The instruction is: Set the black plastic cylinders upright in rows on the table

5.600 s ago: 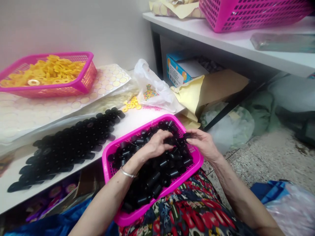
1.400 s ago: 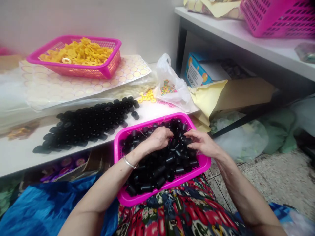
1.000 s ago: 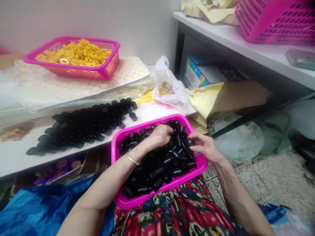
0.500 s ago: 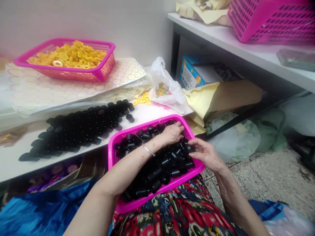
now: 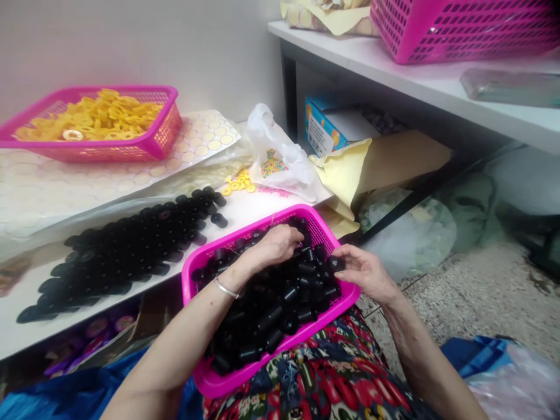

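A pink plastic basket full of short black plastic cylinders rests on my lap. My left hand, with a bangle on its wrist, reaches across the basket. Its fingers are bent together among the cylinders at the far side, and what they pinch is hidden. At the basket's right rim, my right hand grips one black cylinder between thumb and fingers. On the white table to the left, many more black cylinders stand upright in close rows. One cylinder stands slightly apart from them.
Behind the rows, a pink basket holds yellow ring-shaped pieces. Loose yellow rings lie by a white plastic bag with small coloured beads. A higher white table at right carries another pink basket; a blue box sits beneath it.
My left hand has drawn back from the basket's far right corner toward its middle. My right hand stays at the right rim with a cylinder. The view has shifted slightly.
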Tool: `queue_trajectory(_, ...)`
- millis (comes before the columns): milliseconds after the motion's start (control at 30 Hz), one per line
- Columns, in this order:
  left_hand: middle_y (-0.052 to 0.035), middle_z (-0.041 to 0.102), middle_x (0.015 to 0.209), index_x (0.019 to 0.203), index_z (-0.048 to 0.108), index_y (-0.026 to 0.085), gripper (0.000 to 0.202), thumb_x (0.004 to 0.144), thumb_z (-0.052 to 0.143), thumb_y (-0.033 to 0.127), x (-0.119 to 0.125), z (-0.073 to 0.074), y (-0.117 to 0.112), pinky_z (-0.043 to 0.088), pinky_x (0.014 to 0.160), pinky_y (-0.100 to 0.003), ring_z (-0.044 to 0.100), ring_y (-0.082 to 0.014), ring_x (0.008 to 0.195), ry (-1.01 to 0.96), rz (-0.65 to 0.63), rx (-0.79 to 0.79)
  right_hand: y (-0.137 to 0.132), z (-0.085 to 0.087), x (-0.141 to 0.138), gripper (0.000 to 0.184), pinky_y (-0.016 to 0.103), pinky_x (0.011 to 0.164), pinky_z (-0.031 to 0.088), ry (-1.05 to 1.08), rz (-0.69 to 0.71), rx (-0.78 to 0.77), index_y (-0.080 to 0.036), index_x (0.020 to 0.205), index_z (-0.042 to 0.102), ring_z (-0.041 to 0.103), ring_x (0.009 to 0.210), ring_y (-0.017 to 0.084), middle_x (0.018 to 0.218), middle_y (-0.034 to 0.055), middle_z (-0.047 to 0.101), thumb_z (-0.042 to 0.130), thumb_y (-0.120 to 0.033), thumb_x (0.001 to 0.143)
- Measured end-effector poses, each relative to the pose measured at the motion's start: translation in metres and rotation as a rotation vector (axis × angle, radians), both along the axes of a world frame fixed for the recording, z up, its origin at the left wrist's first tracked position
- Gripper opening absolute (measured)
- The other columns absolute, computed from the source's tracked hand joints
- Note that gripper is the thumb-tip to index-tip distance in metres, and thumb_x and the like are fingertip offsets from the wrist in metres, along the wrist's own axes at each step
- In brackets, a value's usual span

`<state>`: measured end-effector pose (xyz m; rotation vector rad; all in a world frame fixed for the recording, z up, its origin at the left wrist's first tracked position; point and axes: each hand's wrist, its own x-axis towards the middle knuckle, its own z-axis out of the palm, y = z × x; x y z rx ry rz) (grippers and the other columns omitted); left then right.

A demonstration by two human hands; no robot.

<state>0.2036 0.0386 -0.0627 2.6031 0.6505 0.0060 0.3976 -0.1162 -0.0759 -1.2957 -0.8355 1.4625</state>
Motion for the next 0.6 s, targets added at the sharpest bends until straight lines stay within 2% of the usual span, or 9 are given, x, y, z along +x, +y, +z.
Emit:
queue_trajectory(100, -0.0070, 0.065, 0.086, 0.082, 0.066, 0.016, 0.027, 0.070, 0.044, 0.005, 0.012, -0.009, 0.009, 0.042, 0.070, -0.029, 0.057, -0.0191, 0.080, 0.047, 0.034, 0.221, -0.001, 0.000, 0.001, 0.036, 0.026, 0.074, 0.048, 0.006, -0.004, 0.007, -0.019, 0.091, 0.061, 0.060, 0.081, 0.014, 0.088, -0.0004, 0.063, 0.076, -0.015, 0.059)
queue_trajectory(200, -0.0101, 0.062, 0.087, 0.079, 0.064, 0.014, 0.025, 0.069, 0.044, 0.003, 0.019, -0.017, 0.012, 0.042, 0.073, -0.034, 0.054, -0.0213, 0.082, 0.061, 0.047, 0.271, -0.003, 0.000, 0.003, 0.036, 0.027, 0.075, 0.048, 0.008, 0.000, 0.010, -0.019, 0.091, 0.061, 0.060, 0.081, 0.014, 0.088, -0.0004, 0.063, 0.077, -0.016, 0.059)
queue_trajectory(267, -0.0110, 0.061, 0.083, 0.078, 0.063, 0.013, 0.020, 0.071, 0.046, 0.005, 0.021, -0.020, 0.009, 0.041, 0.074, -0.037, 0.052, -0.0233, 0.083, 0.078, 0.009, 0.298, -0.004, 0.000, 0.003, 0.036, 0.028, 0.075, 0.049, 0.003, -0.003, 0.009, -0.019, 0.091, 0.061, 0.060, 0.081, 0.014, 0.088, -0.0001, 0.063, 0.077, -0.017, 0.059)
queue_trajectory(400, -0.0137, 0.059, 0.094, 0.097, 0.061, 0.012, 0.023, 0.078, 0.048, 0.011, 0.027, -0.025, -0.002, 0.038, 0.075, -0.042, 0.047, -0.0277, 0.092, 0.111, -0.134, 0.443, -0.003, -0.001, 0.001, 0.036, 0.028, 0.076, 0.049, -0.015, -0.008, 0.013, -0.020, 0.091, 0.061, 0.061, 0.082, 0.015, 0.089, 0.0003, 0.064, 0.077, -0.018, 0.059)
queue_trajectory(467, -0.0151, 0.057, 0.104, 0.103, 0.060, 0.012, 0.025, 0.082, 0.045, 0.012, 0.031, -0.029, -0.007, 0.037, 0.079, -0.044, 0.046, -0.0289, 0.097, 0.126, -0.156, 0.498, -0.002, -0.002, 0.000, 0.036, 0.029, 0.075, 0.050, -0.027, -0.006, 0.016, -0.020, 0.091, 0.061, 0.061, 0.082, 0.015, 0.088, 0.0006, 0.064, 0.078, -0.020, 0.059)
queue_trajectory(600, -0.0158, 0.055, 0.109, 0.095, 0.062, 0.010, 0.027, 0.086, 0.036, 0.008, 0.038, -0.034, -0.010, 0.036, 0.084, -0.045, 0.047, -0.0291, 0.102, 0.134, -0.175, 0.536, -0.001, -0.004, -0.002, 0.037, 0.029, 0.076, 0.050, -0.034, -0.006, 0.029, -0.020, 0.092, 0.062, 0.061, 0.082, 0.016, 0.088, 0.0008, 0.064, 0.079, -0.021, 0.059)
